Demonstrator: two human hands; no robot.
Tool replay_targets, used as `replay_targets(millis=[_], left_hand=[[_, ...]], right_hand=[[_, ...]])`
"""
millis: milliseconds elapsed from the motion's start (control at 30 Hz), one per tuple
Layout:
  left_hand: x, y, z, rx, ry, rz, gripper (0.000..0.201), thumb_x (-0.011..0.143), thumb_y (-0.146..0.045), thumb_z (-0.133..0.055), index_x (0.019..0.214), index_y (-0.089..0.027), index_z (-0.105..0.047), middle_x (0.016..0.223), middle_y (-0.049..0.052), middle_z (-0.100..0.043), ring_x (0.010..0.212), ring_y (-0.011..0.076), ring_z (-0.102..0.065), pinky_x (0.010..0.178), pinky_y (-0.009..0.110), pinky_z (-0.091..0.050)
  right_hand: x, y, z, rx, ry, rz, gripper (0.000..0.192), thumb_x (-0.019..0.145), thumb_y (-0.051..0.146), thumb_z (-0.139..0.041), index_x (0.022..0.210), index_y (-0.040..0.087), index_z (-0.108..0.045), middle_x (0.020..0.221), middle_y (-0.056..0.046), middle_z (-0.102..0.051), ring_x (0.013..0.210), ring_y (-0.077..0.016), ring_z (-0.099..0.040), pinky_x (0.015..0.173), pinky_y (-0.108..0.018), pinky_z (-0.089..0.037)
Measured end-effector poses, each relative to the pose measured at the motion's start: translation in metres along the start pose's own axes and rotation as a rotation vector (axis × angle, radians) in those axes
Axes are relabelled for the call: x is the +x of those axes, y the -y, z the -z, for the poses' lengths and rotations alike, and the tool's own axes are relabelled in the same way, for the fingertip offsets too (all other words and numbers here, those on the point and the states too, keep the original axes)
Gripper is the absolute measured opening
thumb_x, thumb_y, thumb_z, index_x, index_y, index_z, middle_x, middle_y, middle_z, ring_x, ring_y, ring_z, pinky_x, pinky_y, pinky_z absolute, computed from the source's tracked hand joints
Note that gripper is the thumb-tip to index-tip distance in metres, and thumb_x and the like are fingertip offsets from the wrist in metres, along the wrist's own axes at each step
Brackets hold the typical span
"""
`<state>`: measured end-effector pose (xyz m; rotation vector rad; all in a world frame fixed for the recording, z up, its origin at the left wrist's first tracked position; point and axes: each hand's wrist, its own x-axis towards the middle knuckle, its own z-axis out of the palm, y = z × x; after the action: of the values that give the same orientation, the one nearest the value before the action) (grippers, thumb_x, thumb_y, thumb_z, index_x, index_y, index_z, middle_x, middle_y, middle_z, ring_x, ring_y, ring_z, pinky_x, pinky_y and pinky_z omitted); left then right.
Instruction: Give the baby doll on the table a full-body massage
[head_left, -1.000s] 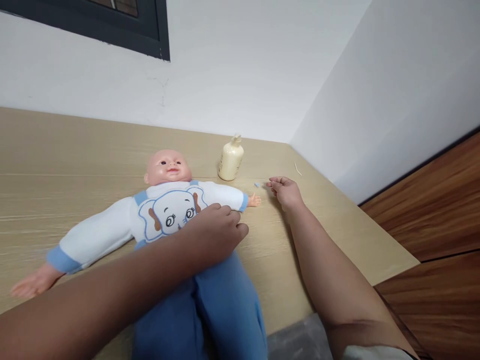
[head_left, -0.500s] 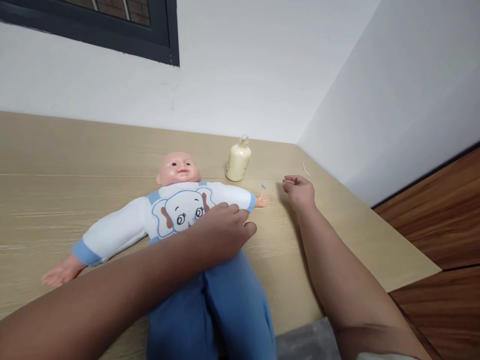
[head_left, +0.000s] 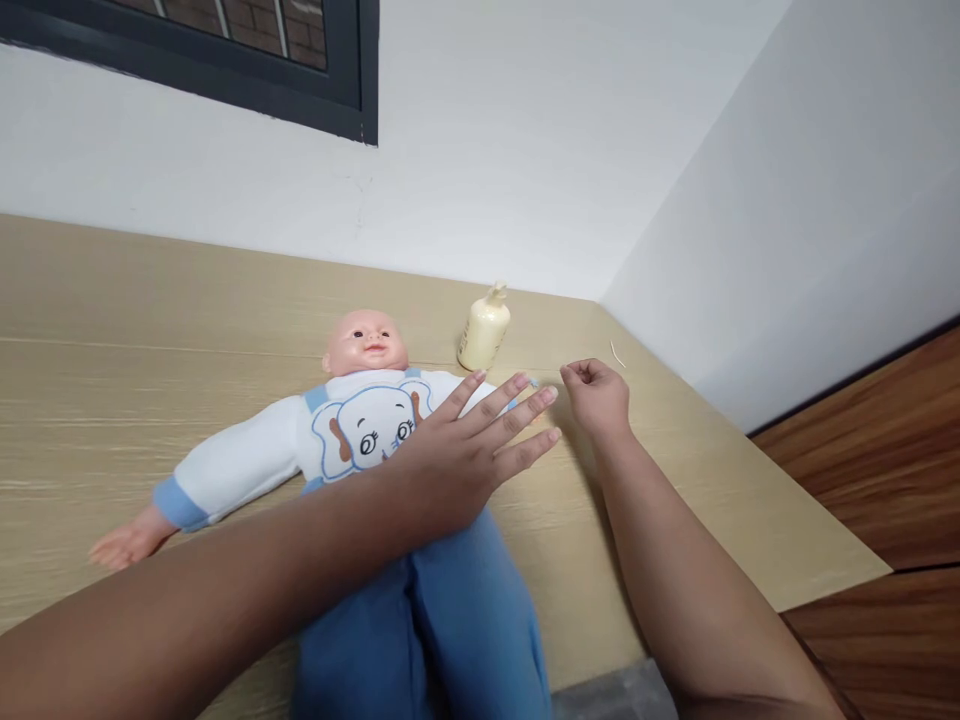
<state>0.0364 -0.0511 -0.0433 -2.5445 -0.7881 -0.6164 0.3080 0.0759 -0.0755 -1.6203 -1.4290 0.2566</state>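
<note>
Plastic-headed, blue-and-white-clothed doll [head_left: 367, 425] lay supine | left hand [head_left: 461, 465] spread, empty, over it | right hand [head_left: 598, 402] pinched beside it, contents indiscernible

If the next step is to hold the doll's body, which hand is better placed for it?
Probably the left hand: it reaches across the doll, with its fingers spread. The right hand is off to the doll's side, its fingers curled.

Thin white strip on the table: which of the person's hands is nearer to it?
Right. The right hand is just nearer the camera and slightly left of the thin white strip; the left hand is much farther left, over the doll.
</note>
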Motion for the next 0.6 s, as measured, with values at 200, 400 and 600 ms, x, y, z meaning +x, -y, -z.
replay_targets(millis=[200, 400, 600], left_hand=[[0.0, 0.0, -0.001, -0.005, -0.02, 0.003, 0.064, 0.091, -0.015, -0.051, 0.154, -0.024, -0.039, 0.167, 0.01, -0.025, 0.155, 0.0333, -0.018, 0.122, 0.06, -0.02], [0.0, 0.0, -0.003, -0.009, -0.012, 0.002, 0.063, 0.091, -0.016, -0.05, 0.153, -0.023, -0.04, 0.167, 0.011, -0.024, 0.155, 0.0335, -0.016, 0.122, 0.06, -0.02], [0.0, 0.0, -0.004, -0.029, 0.017, 0.004, 0.061, 0.089, -0.018, -0.055, 0.149, -0.02, -0.046, 0.167, 0.014, -0.024, 0.153, 0.0409, -0.018, 0.119, 0.061, -0.025]], right_hand=[[-0.006, 0.011, -0.001, 0.008, 0.0, 0.05, 0.022, 0.076, 0.038, -0.067, 0.09, 0.021, -0.072, 0.088, -0.005, -0.074, 0.081, -0.0214, -0.065, 0.077, -0.034, -0.049], [-0.013, 0.021, 0.001, 0.039, 0.006, 0.047, 0.027, 0.078, 0.042, -0.068, 0.094, 0.021, -0.072, 0.075, -0.002, -0.069, 0.066, -0.0178, -0.061, 0.069, -0.033, -0.049], [-0.028, 0.048, 0.009, 0.325, 0.026, 0.212, 0.027, 0.079, 0.04, -0.072, 0.098, 0.022, -0.068, 0.098, -0.007, -0.073, 0.082, -0.0194, -0.065, 0.077, -0.036, -0.054]])
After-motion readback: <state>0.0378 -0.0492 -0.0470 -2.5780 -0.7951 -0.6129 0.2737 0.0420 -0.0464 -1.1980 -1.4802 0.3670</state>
